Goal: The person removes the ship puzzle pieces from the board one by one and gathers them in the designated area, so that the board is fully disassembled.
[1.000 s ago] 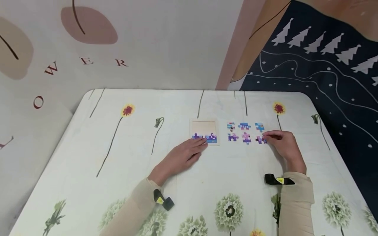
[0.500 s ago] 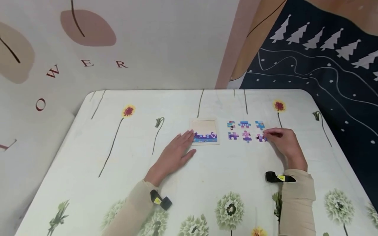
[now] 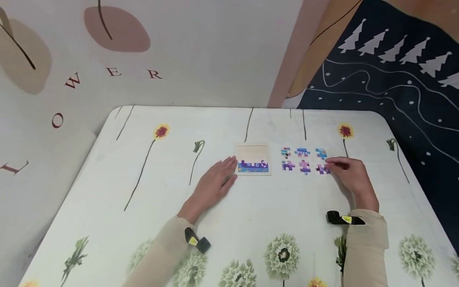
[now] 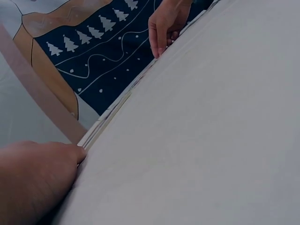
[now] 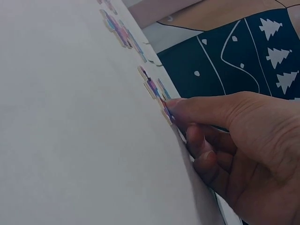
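In the head view my left hand point(image 3: 214, 182) lies flat with straight fingers, its fingertips at the left edge of a square wooden puzzle tray point(image 3: 252, 151). Joined purple and blue pieces point(image 3: 253, 167) fill the lower part of the tray; above them the wood is bare. To the right, several loose jigsaw pieces point(image 3: 303, 152) lie in two rows. My right hand point(image 3: 350, 177) pinches the purple jigsaw piece point(image 3: 321, 170) at the near right of the group. In the right wrist view the thumb point(image 5: 206, 108) presses at that piece's edge, and the other fingers curl beneath.
A white cloth with printed flowers covers the table point(image 3: 251, 235). Behind its far edge stands a patterned wall covering point(image 3: 215, 59). Each sleeve carries a small black wrist camera point(image 3: 345, 219).
My left hand has drawn back leftward from over the joined pieces to the tray's left edge, uncovering them. My right hand stays at the same jigsaw piece. The head view has shifted slightly.
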### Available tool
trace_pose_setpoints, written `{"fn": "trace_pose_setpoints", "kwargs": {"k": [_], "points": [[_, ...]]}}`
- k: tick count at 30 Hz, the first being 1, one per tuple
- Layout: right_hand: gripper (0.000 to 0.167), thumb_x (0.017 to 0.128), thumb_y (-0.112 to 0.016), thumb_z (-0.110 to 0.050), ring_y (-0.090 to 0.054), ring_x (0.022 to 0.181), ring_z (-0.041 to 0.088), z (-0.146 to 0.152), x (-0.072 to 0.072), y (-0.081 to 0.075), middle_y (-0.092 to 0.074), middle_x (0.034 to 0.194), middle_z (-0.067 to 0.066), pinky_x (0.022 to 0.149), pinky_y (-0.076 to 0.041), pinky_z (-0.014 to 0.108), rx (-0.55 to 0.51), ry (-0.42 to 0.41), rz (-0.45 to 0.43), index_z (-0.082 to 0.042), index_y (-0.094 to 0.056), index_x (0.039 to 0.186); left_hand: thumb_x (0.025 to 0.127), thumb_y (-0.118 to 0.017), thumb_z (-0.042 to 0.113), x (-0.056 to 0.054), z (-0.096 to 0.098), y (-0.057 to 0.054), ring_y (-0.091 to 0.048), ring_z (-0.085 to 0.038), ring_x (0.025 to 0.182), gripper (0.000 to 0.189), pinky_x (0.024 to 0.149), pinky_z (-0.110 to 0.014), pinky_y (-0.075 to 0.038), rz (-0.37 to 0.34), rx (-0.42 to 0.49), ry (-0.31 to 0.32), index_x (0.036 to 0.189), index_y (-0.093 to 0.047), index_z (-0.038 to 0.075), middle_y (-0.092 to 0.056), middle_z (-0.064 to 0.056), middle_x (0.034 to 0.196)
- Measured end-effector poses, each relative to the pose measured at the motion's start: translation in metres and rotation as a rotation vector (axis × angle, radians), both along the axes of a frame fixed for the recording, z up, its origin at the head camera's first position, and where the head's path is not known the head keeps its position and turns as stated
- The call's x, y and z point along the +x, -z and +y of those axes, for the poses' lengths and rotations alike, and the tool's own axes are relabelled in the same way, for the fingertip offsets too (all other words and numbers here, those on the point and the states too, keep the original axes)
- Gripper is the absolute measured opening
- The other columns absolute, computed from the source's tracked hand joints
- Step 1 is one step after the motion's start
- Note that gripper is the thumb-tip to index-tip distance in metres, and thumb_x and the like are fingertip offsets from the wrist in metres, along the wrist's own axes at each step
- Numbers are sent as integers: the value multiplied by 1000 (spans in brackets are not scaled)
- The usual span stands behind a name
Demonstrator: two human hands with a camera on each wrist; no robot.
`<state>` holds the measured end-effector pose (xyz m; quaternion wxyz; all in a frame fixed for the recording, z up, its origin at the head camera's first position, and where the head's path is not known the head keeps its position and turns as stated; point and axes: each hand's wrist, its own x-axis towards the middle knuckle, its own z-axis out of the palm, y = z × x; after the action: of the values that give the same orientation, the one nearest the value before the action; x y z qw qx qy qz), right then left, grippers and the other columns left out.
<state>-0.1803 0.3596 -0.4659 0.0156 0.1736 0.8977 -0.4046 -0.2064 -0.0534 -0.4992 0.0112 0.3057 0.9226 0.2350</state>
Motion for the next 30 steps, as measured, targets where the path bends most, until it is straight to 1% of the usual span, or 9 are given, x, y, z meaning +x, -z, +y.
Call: {"fn": "trace_pose_setpoints", "kwargs": {"k": [2, 5, 7, 9, 13, 17, 21, 25, 30], "points": [[38, 105, -63, -31, -53, 98, 22, -2, 1, -1, -63, 118, 10, 73, -47, 22, 5, 52, 37, -4, -71, 131, 111, -49, 30, 0, -1, 1, -30, -21, 154, 52, 129, -35, -17, 3, 8, -1, 155, -44, 4, -38, -7, 163], [41, 105, -62, -33, -48, 88, 16, -12, 2, -4, -59, 107, -2, 63, -43, 19, -24, 143, 113, -5, -70, 133, 110, -51, 29, 0, -4, 2, -32, -22, 153, 51, 128, -36, -19, 12, 7, 0, 154, -46, 4, -40, -8, 163], [38, 105, -61, -31, -48, 84, 15, -23, 0, -7, -59, 102, -6, 60, -42, 19, -35, 137, 172, -4, -71, 130, 110, -52, 29, -1, -5, 1, -32, -22, 153, 51, 128, -36, -20, 13, 4, 0, 154, -47, 4, -40, -8, 162], [35, 105, -62, -28, -49, 82, 15, -38, -4, -10, -62, 100, -6, 59, -42, 19, -36, 84, 223, -3, -73, 126, 110, -53, 29, -1, -5, 1, -32, -22, 153, 51, 128, -36, -21, 10, 5, -1, 154, -47, 4, -40, -8, 162], [31, 105, -64, -26, -52, 77, 15, -74, -20, -12, -68, 99, 7, 58, -44, 19, -46, -91, 284, -2, -75, 119, 109, -54, 28, -2, -4, 2, -33, -23, 153, 51, 128, -36, -21, 0, 21, -4, 153, -48, 3, -41, -9, 162], [27, 104, -65, -21, -57, 77, 13, -113, -37, -7, -71, 102, 15, 62, -48, 18, -103, -229, 290, -1, -76, 117, 109, -54, 28, -2, -2, 1, -34, -23, 153, 50, 128, -36, -22, -3, 31, -2, 152, -49, 2, -41, -9, 162], [24, 104, -66, -19, -58, 79, 16, -150, -47, -2, -72, 102, 15, 64, -49, 20, -178, -324, 250, -2, -76, 117, 109, -55, 28, -2, 0, 0, -35, -23, 152, 50, 128, -36, -22, 0, 26, 0, 152, -49, 3, -42, -9, 161], [24, 105, -64, -21, -57, 71, 21, -181, -53, 1, -67, 86, 15, 56, -50, 24, -264, -392, 182, -3, -76, 117, 109, -54, 28, -2, -1, 1, -35, -23, 152, 50, 127, -36, -23, 7, 16, 2, 152, -49, 3, -42, -9, 161], [24, 106, -61, -18, -57, 65, 20, -202, -58, 2, -65, 80, 10, 54, -52, 26, -261, -467, 127, -4, -75, 119, 110, -54, 28, -3, -4, 1, -36, -23, 151, 50, 127, -37, -24, 30, 14, 1, 152, -49, 2, -43, -9, 161]]}}
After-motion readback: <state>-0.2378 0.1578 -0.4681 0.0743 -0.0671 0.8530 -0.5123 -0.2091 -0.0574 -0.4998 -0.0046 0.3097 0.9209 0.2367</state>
